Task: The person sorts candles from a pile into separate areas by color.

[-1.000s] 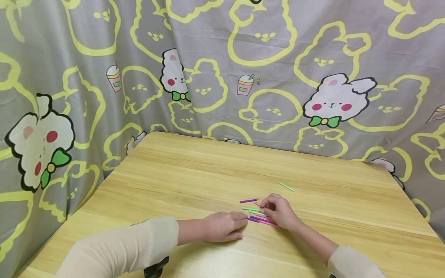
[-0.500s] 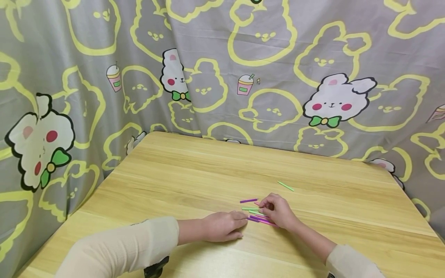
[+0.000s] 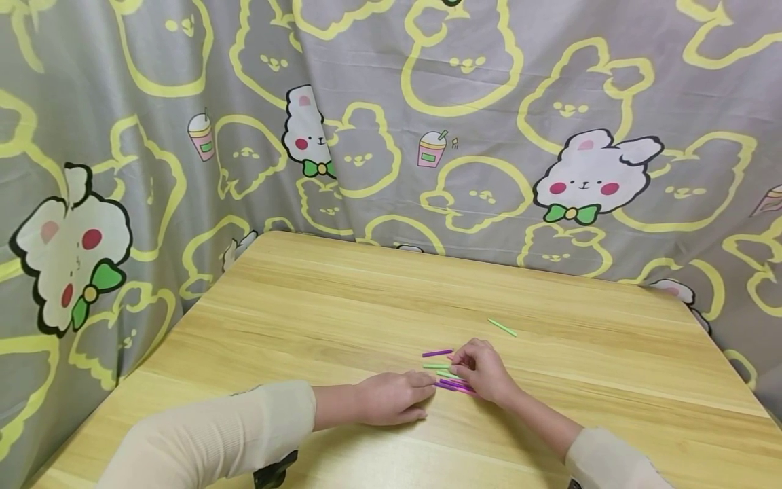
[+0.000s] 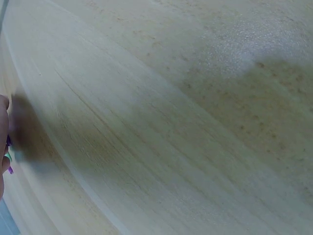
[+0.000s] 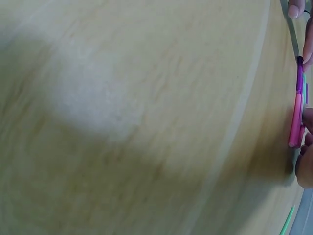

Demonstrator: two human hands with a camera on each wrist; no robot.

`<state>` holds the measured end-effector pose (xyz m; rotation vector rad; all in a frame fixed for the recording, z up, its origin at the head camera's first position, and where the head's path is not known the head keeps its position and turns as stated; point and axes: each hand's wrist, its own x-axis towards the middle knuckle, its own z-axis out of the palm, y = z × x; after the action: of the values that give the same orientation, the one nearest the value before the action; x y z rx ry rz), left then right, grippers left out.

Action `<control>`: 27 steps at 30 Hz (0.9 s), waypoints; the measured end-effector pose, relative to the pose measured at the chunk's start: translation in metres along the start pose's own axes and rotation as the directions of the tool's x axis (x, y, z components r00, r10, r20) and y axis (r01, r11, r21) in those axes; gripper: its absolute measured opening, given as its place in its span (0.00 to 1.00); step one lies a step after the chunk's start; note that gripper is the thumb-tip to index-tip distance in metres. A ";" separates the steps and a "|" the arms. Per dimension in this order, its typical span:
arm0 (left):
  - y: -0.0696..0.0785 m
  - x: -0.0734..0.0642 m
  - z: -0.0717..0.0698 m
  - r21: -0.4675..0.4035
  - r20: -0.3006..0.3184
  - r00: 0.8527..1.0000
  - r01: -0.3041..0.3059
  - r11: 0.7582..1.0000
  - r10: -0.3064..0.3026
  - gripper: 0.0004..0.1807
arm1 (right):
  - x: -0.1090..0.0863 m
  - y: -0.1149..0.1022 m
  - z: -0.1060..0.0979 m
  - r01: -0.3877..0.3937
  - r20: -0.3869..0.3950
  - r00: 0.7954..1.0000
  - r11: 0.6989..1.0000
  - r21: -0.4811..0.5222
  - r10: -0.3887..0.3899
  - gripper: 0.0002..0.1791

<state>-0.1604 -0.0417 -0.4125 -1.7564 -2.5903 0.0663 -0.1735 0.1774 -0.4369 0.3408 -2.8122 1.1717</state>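
Observation:
My left hand (image 3: 391, 399) rests on the table with its fingers extended, its fingertips touching the near end of a small group of thin coloured sticks. My right hand (image 3: 482, 370) is over the right side of the group, thumb and forefinger pinching the right end of a light green stick (image 3: 435, 366). Below it lie another green stick (image 3: 449, 374), purple sticks (image 3: 449, 384) and a pink stick (image 5: 296, 122), partly covered by the right hand. A lone purple stick (image 3: 436, 353) lies just behind the group. The wrist views catch only finger edges.
A single green stick (image 3: 502, 327) lies apart, farther back and to the right. The wooden table (image 3: 293, 305) reaches back to a grey patterned curtain (image 3: 379, 136), which also hangs along the left side.
My right hand has shifted slightly left, and the pinched green stick has slid a little left with it. The left hand stays where it was.

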 end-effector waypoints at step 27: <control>0.000 0.003 -0.004 -0.007 0.054 0.998 0.024 1.000 -0.024 0.24 | 0.000 -0.001 0.001 -0.010 0.001 1.000 1.000 -0.024 0.010 0.04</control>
<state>-0.1617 -0.0390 -0.4080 -1.7491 -2.6516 0.1052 -0.1737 0.1758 -0.4374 0.3257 -2.8297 1.1385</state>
